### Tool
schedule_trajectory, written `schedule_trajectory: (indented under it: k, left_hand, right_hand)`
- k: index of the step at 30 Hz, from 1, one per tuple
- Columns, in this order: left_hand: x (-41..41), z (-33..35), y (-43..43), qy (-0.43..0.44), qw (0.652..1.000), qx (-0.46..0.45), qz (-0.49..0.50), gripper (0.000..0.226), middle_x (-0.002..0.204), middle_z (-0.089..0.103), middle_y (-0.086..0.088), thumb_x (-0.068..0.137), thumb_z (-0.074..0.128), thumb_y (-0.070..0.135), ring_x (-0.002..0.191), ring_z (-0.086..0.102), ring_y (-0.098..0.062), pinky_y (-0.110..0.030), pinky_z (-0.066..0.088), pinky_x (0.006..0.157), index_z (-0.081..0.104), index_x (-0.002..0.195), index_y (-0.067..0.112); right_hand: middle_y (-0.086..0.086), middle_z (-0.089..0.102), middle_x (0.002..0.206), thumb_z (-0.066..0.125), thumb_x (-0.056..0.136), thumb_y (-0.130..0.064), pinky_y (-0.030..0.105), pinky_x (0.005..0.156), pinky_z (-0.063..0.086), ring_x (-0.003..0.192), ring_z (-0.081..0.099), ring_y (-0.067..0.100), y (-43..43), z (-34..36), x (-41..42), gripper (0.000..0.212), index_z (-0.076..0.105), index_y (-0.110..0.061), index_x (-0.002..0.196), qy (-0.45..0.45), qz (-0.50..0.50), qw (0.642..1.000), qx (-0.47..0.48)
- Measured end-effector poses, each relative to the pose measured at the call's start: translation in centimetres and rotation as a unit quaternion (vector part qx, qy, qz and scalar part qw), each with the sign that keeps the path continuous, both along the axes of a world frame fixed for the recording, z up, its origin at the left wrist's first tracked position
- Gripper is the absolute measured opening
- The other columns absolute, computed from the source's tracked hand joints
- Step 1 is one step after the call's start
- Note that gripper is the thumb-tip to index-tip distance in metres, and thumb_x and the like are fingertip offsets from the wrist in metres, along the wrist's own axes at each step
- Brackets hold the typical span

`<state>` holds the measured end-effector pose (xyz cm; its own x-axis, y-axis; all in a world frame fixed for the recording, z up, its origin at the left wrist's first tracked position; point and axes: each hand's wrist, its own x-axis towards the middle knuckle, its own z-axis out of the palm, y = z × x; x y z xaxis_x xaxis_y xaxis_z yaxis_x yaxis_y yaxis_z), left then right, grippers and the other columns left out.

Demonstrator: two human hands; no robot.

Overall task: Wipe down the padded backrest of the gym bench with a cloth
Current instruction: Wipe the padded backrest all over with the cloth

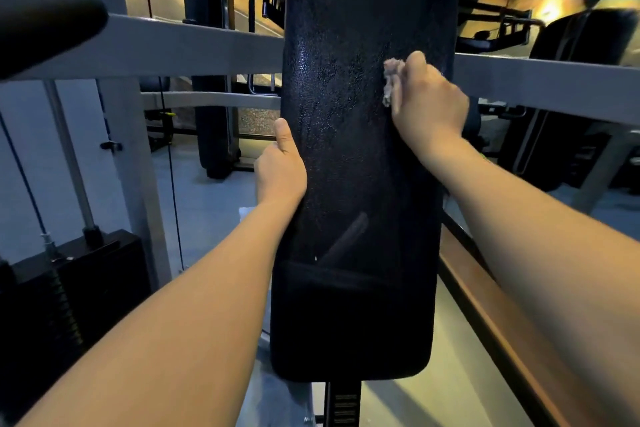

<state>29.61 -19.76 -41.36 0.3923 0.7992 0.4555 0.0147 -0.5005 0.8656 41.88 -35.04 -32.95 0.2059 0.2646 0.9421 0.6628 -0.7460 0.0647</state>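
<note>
The black padded backrest [349,156] runs upright through the middle of the head view, with a seam low down and a faint streak above it. My right hand [427,104] grips a small pale cloth [391,78] and holds it against the pad's right side at mid height. Only a crumpled edge of the cloth shows beside my fingers. My left hand [280,163] grips the pad's left edge lower down, thumb lying on the front face, fingers hidden behind the edge.
A grey frame bar [194,48] crosses behind the pad at hand height. A black weight stack [72,291] with cables stands at lower left. A black foam roller [45,21] juts in at upper left. Other dark padded machines [207,45] stand behind.
</note>
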Motion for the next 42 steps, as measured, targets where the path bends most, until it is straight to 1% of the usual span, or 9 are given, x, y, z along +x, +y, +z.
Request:
schedule_trajectory:
  k: [4,10,17,22,25,32,36,39,42]
  left_hand:
    - [-0.1,-0.1,0.0,-0.008,1.000,-0.005,-0.009,0.073,0.107,0.065,-0.025,0.105,0.007,0.056,0.106,0.057,-0.039,-0.043,0.043,0.092,0.057,0.087,0.006]
    - [-0.3,-0.1,-0.2,-0.018,1.000,-0.012,-0.023,0.076,0.115,0.063,-0.027,0.105,0.008,0.054,0.113,0.055,-0.040,-0.042,0.041,0.095,0.062,0.103,0.001]
    - [-0.4,0.0,-0.3,-0.022,0.999,-0.023,-0.020,0.072,0.104,0.064,-0.022,0.103,0.008,0.059,0.103,0.057,-0.039,-0.042,0.044,0.089,0.056,0.088,0.007]
    - [-0.4,-0.1,-0.1,-0.021,0.999,-0.025,-0.023,0.067,0.113,0.064,-0.026,0.105,0.009,0.056,0.110,0.056,-0.040,-0.041,0.041,0.091,0.054,0.089,0.010]
    - [0.0,-0.3,0.1,-0.023,0.999,-0.019,-0.020,0.070,0.102,0.063,-0.020,0.104,0.008,0.056,0.103,0.056,-0.037,-0.040,0.041,0.087,0.056,0.089,0.007]
    - [-0.1,-0.3,0.1,-0.019,0.999,-0.020,-0.022,0.066,0.103,0.062,-0.019,0.105,0.008,0.054,0.090,0.045,-0.027,-0.033,0.032,0.080,0.055,0.091,0.010]
    - [-0.3,-0.2,-0.1,-0.031,0.999,-0.031,-0.029,0.067,0.119,0.062,-0.025,0.107,0.009,0.051,0.109,0.054,-0.037,-0.037,0.037,0.087,0.059,0.102,0.007]
    - [-0.5,-0.1,-0.2,-0.038,0.998,-0.044,-0.035,0.072,0.128,0.060,-0.026,0.107,0.009,0.049,0.121,0.051,-0.039,-0.039,0.038,0.098,0.061,0.121,0.000]
    - [-0.4,-0.2,-0.2,-0.042,0.998,-0.046,-0.032,0.074,0.128,0.061,-0.024,0.107,0.007,0.050,0.120,0.051,-0.038,-0.038,0.038,0.097,0.061,0.121,0.002]
  right_hand:
    - [0.012,0.071,0.093,0.047,0.105,-0.034,0.034,0.055,0.040,0.075,0.070,0.038,1.6,-3.0,-2.6,0.025,0.057,-0.011,0.108,0.017,0.046,0.999,0.014]
    - [0.002,0.061,0.075,0.062,0.097,-0.031,0.030,0.041,0.033,0.056,0.064,0.028,0.9,-5.0,-1.9,0.012,0.063,-0.021,0.090,-0.127,0.126,0.963,-0.200]
    - [0.013,0.069,0.108,0.043,0.106,-0.034,0.039,0.062,0.040,0.090,0.070,0.042,2.7,1.8,-1.0,0.028,0.049,-0.012,0.121,0.039,-0.011,0.999,0.030]
    - [0.003,0.060,0.071,0.053,0.101,-0.034,0.033,0.041,0.037,0.054,0.063,0.029,3.6,-4.9,-3.7,0.022,0.059,-0.020,0.085,-0.137,0.155,0.965,-0.162]
    - [0.006,0.061,0.070,0.062,0.097,-0.034,0.031,0.038,0.037,0.050,0.062,0.031,3.1,-0.4,-0.5,0.018,0.052,-0.021,0.089,-0.175,0.104,0.970,-0.133]
    - [0.014,0.070,0.112,0.044,0.105,-0.033,0.040,0.068,0.043,0.097,0.069,0.043,4.9,4.5,-1.1,0.029,0.051,-0.010,0.121,0.051,0.002,0.997,0.057]
    - [0.010,0.070,0.076,0.059,0.098,-0.027,0.031,0.048,0.037,0.059,0.069,0.034,6.0,-2.0,-4.1,0.018,0.058,-0.010,0.092,-0.056,0.119,0.991,-0.038]
    - [0.005,0.062,0.071,0.058,0.099,-0.031,0.029,0.043,0.032,0.054,0.063,0.032,4.7,-2.5,-3.2,0.022,0.057,-0.014,0.085,-0.117,0.151,0.968,-0.160]
    - [0.007,0.063,0.077,0.053,0.100,-0.033,0.031,0.045,0.030,0.057,0.065,0.034,4.9,1.7,-2.0,0.020,0.058,-0.016,0.092,-0.149,0.082,0.978,-0.121]
